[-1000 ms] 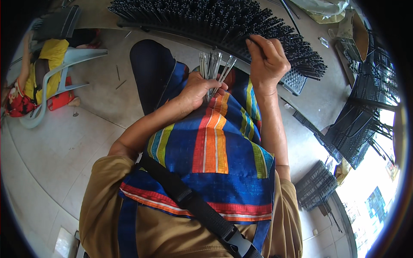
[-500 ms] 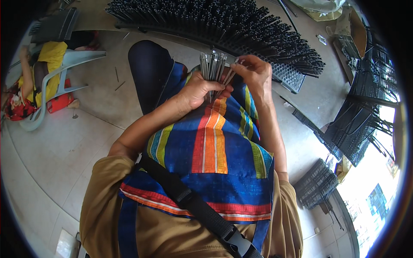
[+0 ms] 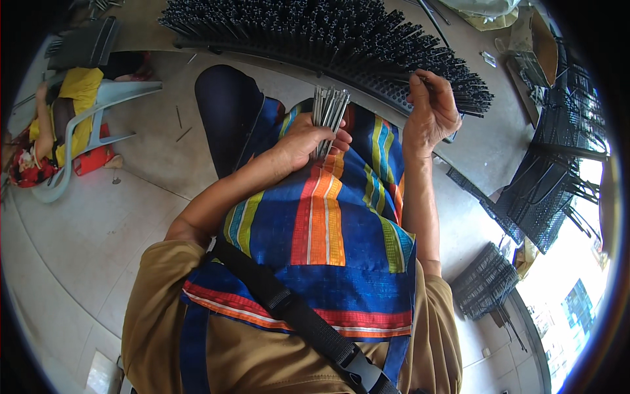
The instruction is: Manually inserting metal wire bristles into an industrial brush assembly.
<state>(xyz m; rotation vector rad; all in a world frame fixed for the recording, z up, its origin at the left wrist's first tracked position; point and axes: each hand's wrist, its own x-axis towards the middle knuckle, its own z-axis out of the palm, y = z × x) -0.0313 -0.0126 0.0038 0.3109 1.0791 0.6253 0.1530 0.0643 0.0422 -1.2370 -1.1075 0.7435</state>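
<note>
A bundle of thin silvery metal rods [image 3: 330, 108] stands upright in my left hand [image 3: 303, 141], whose fingers wrap round it above my lap. Beyond my knees is a black perforated rack [image 3: 392, 96], densely filled with dark thin rods [image 3: 308, 29] standing on end. My right hand [image 3: 432, 115] is raised at the rack's near right part, thumb and fingers pinched together. Whatever sits between those fingertips is too small and dark to make out against the rods behind.
On the left, a person in yellow sits by a pale plastic chair [image 3: 105, 98]. Two loose rods [image 3: 178, 117] lie on the floor. To the right are black mesh racks [image 3: 541, 190], a dark wire bundle [image 3: 484, 279] and an opened cardboard box [image 3: 543, 49].
My right hand has moved from beside the rod bundle outward to the right, over to the rack. My left hand keeps its hold; the bundle leans slightly more to the right.
</note>
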